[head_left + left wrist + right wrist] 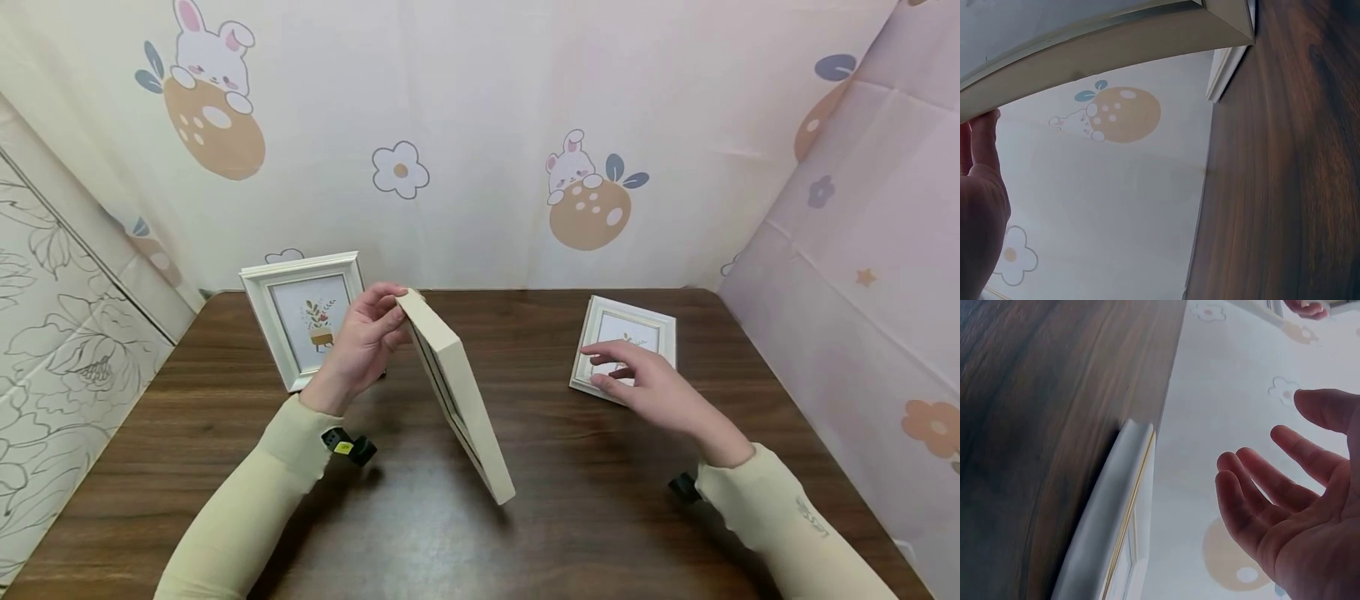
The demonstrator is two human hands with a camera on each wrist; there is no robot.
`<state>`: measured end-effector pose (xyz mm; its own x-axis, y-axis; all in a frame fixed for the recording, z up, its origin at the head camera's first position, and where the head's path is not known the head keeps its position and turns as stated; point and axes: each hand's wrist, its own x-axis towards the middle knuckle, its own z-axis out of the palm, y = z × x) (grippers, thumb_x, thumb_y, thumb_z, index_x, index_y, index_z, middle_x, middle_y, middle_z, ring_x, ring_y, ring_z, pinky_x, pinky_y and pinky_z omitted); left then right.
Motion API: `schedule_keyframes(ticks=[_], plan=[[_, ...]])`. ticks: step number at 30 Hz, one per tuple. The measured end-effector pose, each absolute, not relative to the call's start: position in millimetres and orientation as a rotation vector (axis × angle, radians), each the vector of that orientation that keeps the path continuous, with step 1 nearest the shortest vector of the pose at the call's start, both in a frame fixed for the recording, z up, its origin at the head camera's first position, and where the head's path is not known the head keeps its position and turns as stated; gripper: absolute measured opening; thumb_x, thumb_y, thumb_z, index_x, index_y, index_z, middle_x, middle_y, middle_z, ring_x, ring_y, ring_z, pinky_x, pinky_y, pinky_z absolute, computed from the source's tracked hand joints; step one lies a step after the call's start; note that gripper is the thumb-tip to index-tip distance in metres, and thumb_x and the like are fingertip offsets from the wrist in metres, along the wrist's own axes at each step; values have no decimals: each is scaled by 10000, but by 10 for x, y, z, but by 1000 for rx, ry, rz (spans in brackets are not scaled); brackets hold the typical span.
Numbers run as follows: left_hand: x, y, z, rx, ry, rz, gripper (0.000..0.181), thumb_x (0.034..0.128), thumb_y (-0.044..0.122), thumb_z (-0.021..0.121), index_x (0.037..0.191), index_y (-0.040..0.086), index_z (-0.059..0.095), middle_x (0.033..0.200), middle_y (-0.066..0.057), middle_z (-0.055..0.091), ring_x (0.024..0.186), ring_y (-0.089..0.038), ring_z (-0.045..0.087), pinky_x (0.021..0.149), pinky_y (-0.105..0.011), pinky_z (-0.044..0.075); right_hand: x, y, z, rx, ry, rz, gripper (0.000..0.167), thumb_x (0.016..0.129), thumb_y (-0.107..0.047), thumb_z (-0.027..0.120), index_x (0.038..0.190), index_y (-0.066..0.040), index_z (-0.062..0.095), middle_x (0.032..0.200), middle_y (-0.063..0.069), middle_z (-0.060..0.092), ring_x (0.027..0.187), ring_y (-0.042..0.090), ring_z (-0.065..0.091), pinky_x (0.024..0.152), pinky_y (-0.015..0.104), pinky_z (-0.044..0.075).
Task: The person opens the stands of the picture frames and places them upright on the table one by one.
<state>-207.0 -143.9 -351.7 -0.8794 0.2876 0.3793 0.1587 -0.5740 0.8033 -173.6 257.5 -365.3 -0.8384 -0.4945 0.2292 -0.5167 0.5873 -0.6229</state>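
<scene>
In the head view my left hand (pixel 356 346) pinches the top edge of a cream picture frame (pixel 472 408) between thumb and fingers. The frame is tilted and edge-on to the view; whether its lower corner touches the table I cannot tell. The left wrist view shows a broad side of this held frame (pixel 1116 47) above the fingers of the left hand (pixel 982 206). My right hand (pixel 648 383) hovers over a white picture frame (pixel 588 333) lying face up at the right. In the right wrist view the right hand (pixel 1297 531) has loosely bent, spread fingers, apart from that frame (pixel 1107 519).
Another white picture frame (pixel 273 312) with a potted-plant print stands upright, leaning back, at the table's left. The brown wooden table (pixel 585 500) ends at a cloth backdrop (pixel 480 225) with rabbits and flowers. Patterned cloth also hangs at the right side (pixel 847 275).
</scene>
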Motion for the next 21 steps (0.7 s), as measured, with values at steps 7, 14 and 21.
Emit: schedule_keyframes(ticks=[7,14,21], plan=[[-2103,-1407,-3535,860,1162,2635,172,942,62,650,1092,140,679,1112,-108,671,998,-237,684,813,-318,576,-1786,2667,-3661,820,-2812,1098,353,955,-93,671,1291,-12,599,1266,177,615,1043,316,658,878,522,538],[-2108,-1393,-3541,888,1095,2622,152,944,61,648,1074,135,676,1102,-111,678,992,-261,685,893,-354,552,-1822,2685,-3665,804,-2799,1085,361,956,-100,673,1292,7,597,1272,187,617,1053,351,659,869,545,535],[-2145,-1394,-3589,953,1021,2585,184,984,40,561,1086,137,679,1118,-115,665,1014,-272,670,944,-376,522,-1796,2569,-3707,804,-2779,1111,347,945,-74,680,1275,4,611,1252,173,624,1063,321,645,869,495,547]])
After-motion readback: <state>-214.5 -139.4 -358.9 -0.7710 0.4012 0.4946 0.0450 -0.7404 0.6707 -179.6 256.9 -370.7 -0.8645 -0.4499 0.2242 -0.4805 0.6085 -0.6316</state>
